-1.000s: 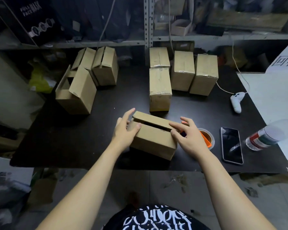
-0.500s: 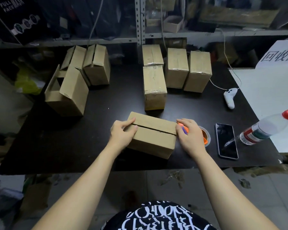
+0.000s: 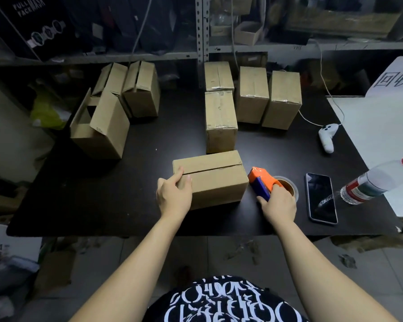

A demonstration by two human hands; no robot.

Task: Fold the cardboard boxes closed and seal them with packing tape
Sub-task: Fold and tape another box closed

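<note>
A brown cardboard box (image 3: 215,176) lies on the black table (image 3: 130,182) in front of me, its top flaps folded flat with an untaped seam along the top. My left hand (image 3: 174,196) grips its left end, thumb on the top. My right hand (image 3: 278,204) is closed around an orange and blue tape dispenser (image 3: 262,181) with a clear tape roll (image 3: 287,185), just right of the box. Several taped boxes (image 3: 253,94) stand behind. Three boxes with raised flaps (image 3: 113,108) sit at the back left.
A black phone (image 3: 321,197) lies right of the dispenser. A plastic bottle with a red cap (image 3: 377,180) lies tilted at the table's right edge. A white controller (image 3: 326,135) with a cable sits further back. Metal shelving (image 3: 200,38) rises behind.
The box's flaps went from slightly raised to flat. My right hand left the box's right end and took hold of the tape dispenser. My left hand stayed on the left end.
</note>
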